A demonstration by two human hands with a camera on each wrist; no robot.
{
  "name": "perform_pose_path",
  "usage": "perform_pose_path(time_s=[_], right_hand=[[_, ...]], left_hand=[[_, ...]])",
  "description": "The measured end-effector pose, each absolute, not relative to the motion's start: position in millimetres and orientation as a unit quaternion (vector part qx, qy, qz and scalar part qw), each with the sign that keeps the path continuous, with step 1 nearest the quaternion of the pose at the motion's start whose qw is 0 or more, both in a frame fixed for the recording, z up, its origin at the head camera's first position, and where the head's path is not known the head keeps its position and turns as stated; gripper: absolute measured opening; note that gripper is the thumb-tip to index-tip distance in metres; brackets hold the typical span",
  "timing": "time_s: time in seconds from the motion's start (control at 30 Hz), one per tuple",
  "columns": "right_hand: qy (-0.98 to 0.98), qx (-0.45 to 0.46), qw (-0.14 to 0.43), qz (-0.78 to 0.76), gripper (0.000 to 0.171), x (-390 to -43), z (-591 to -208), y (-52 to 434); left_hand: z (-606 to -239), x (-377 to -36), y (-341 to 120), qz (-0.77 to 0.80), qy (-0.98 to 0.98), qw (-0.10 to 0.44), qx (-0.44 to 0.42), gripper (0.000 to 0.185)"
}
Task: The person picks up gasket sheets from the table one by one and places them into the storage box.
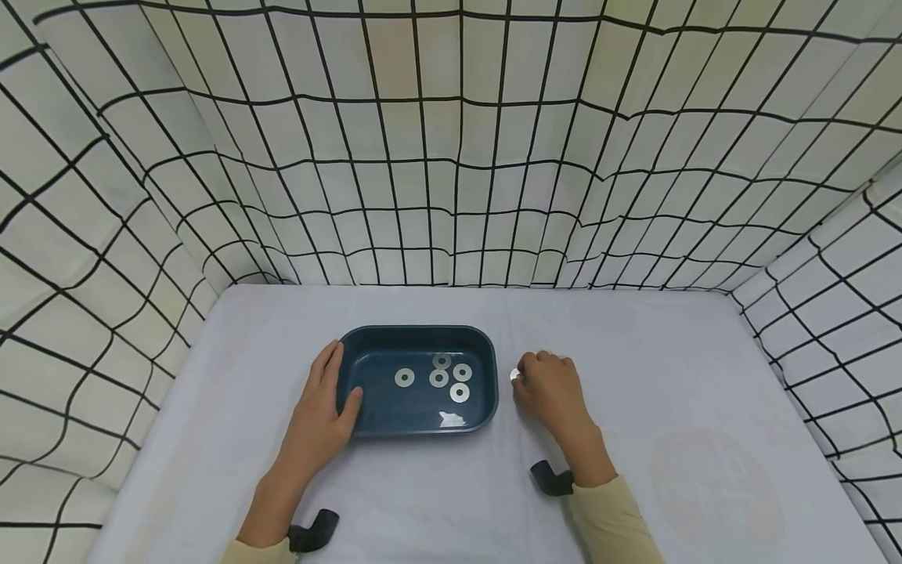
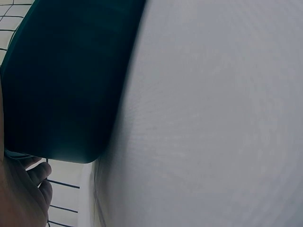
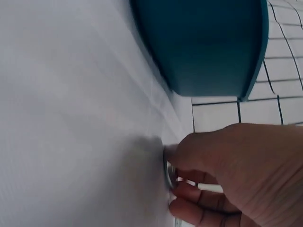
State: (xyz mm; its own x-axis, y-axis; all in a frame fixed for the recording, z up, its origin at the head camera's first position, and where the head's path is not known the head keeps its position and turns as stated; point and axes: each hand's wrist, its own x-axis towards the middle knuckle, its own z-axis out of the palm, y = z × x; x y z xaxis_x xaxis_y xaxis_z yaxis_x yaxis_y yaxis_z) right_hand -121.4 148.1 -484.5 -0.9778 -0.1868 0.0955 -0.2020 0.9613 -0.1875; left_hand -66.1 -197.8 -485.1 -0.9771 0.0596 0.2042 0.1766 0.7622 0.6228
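A dark blue rectangular tray (image 1: 373, 419) sits on the white table with several flat metal washers (image 1: 405, 377) lying on its floor. My left hand (image 1: 320, 419) grips the tray's left end, fingers along the outer wall and thumb over the rim. To the right of the tray, my right hand (image 1: 553, 392) pinches another washer (image 1: 515, 375) between thumb and fingertips, close to the tabletop. In the right wrist view that washer (image 3: 169, 172) stands tilted on edge, partly hidden by the fingers.
The white cloth-covered table (image 1: 690, 376) meets a white wall with a black grid net (image 1: 458, 164) at the back and sides. Dark curved wrist pieces (image 1: 315, 531) jut out by both wrists. A faint round mark (image 1: 715, 489) shows at the table's right.
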Motion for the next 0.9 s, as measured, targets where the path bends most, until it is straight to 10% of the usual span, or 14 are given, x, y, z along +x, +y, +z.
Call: perform_pose_path(time_s=[0.9], right_hand=[[-0.989, 0.074, 0.054, 0.113, 0.027, -120, -490, 147]], left_hand=[[-487, -67, -198, -0.337, -0.935, 0.093, -0.066, 0.073]])
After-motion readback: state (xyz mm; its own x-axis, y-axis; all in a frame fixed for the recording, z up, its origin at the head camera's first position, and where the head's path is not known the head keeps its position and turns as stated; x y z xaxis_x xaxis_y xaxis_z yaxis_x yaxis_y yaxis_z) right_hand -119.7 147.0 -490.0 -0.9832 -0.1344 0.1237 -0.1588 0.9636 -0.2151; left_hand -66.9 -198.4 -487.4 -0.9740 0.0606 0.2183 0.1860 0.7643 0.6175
